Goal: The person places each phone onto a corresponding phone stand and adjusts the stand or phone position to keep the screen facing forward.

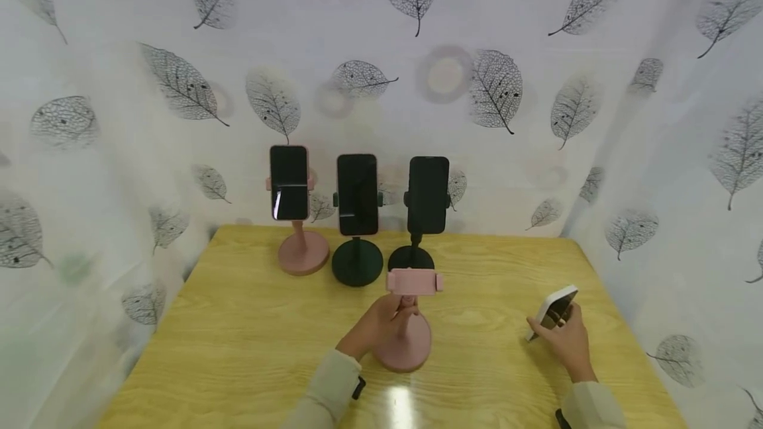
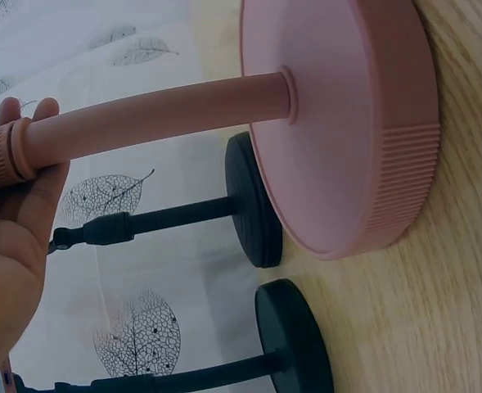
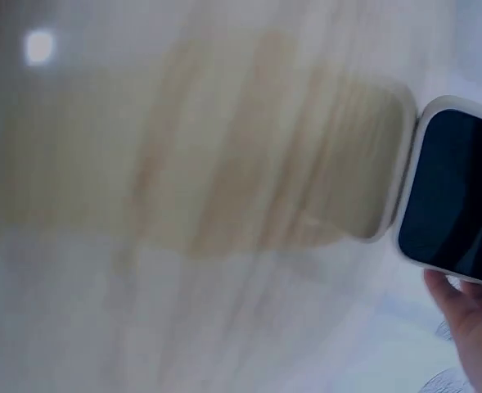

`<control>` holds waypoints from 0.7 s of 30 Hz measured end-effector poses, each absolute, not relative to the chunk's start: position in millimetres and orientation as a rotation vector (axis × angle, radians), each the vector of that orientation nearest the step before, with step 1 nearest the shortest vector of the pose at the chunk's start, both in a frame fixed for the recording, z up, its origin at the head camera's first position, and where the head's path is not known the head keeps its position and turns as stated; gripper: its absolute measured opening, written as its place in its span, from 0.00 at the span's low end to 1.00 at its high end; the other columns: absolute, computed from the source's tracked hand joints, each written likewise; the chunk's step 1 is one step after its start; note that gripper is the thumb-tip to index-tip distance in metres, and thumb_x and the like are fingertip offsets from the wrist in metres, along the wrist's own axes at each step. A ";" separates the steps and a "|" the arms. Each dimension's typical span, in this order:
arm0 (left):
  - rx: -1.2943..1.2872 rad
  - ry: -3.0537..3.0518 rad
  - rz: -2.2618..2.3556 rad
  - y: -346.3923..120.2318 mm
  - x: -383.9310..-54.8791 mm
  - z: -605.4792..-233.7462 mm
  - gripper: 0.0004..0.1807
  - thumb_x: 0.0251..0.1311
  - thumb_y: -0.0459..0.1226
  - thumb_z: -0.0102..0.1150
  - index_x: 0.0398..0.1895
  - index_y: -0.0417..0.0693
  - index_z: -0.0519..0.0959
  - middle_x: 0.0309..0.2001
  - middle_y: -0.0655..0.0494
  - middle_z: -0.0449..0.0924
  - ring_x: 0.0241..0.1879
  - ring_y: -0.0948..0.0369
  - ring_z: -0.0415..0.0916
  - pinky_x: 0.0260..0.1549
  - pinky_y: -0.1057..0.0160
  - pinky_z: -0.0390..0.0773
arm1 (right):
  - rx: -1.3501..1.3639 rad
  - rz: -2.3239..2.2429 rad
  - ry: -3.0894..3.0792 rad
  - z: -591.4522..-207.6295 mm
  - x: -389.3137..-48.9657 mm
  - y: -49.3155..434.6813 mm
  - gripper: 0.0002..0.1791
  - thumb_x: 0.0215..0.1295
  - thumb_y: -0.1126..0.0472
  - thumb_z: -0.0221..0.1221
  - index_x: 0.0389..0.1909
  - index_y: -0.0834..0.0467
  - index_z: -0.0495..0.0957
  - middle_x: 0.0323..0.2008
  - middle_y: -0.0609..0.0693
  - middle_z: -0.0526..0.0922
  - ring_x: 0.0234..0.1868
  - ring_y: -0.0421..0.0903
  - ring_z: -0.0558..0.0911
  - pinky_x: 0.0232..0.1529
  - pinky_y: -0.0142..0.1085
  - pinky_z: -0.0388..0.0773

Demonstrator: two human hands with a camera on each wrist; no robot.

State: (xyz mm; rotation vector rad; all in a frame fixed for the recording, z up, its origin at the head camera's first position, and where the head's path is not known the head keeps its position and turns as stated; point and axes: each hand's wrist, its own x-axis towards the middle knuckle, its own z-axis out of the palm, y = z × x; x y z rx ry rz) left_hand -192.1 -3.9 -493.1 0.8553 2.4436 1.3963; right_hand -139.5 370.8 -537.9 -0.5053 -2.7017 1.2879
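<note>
A pink phone stand (image 1: 412, 347) stands upright near the middle of the table, its clamp holding nothing. My left hand (image 1: 380, 322) grips its stem just below the clamp. In the left wrist view, fingers (image 2: 47, 110) wrap around the ribbed collar of the stem, while the round base sits on the table. On the right, my right hand (image 1: 569, 343) holds a phone (image 1: 553, 313) in a white case, tilted. The right wrist view shows the phone's dark screen (image 3: 457, 196), with thumb or finger at its lower edge; the rest of the hand is cut off.
Behind stand a pink stand (image 1: 304, 253), a dark green stand (image 1: 357, 263) and a black stand (image 1: 411, 257), each bearing a phone. A leaf-print curtain (image 1: 381, 118) hangs behind and beside the wood-grain table (image 1: 256, 330).
</note>
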 end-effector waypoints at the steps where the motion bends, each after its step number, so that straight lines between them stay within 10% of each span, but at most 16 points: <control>1: 0.871 2.458 1.394 -3.5 -192.3 -493.7 0.09 0.69 0.43 0.47 0.41 0.48 0.73 0.39 0.57 0.78 0.40 0.68 0.73 0.42 0.68 0.76 | -0.506 1.281 -2.714 -536.3 -139.0 368.3 0.50 0.58 0.50 0.63 0.67 0.71 0.43 0.60 0.77 0.60 0.59 0.71 0.66 0.55 0.62 0.67; 21: 0.860 2.284 1.476 1.1 -199.2 -496.9 0.14 0.71 0.44 0.42 0.36 0.44 0.73 0.41 0.52 0.79 0.46 0.51 0.78 0.43 0.70 0.77 | -0.508 1.470 -2.712 -512.8 -131.9 288.3 0.45 0.60 0.47 0.61 0.66 0.71 0.51 0.58 0.72 0.68 0.57 0.66 0.72 0.54 0.54 0.74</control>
